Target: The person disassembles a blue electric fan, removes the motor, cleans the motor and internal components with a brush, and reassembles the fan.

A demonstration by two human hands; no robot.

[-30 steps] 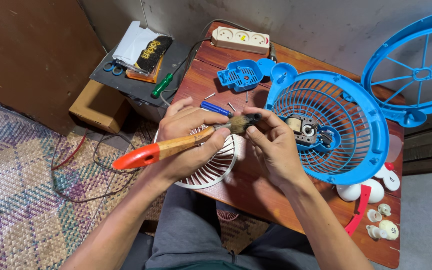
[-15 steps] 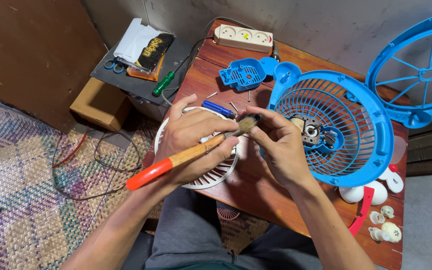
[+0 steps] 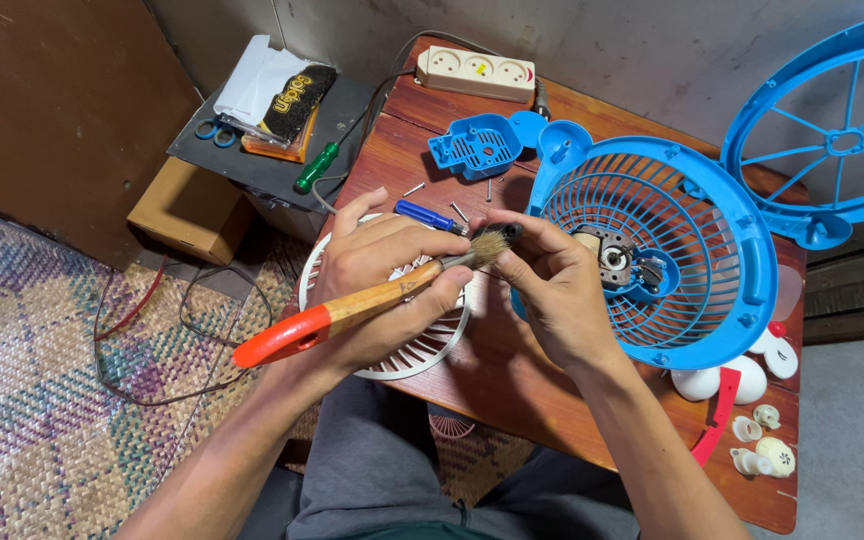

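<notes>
Though partly hidden, brush (image 3: 372,300) in left hand (image 3: 382,270)

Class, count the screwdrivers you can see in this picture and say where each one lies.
2. A green-handled screwdriver lies at the edge of the dark board beside the table. A blue-handled screwdriver lies on the table just above the left hand. Others may be hidden.

The left hand (image 3: 392,275) grips a wooden-handled paintbrush with an orange-red end (image 3: 352,308), bristles pointing toward 2 o'clock and touching the right hand (image 3: 552,285), whose fingers pinch a small dark part at the bristle tip. Under the left hand lies a white round plastic fan grille (image 3: 407,350) on the reddish wooden table (image 3: 512,385). At 3 o'clock sits a blue round plastic fan guard (image 3: 672,260).
</notes>
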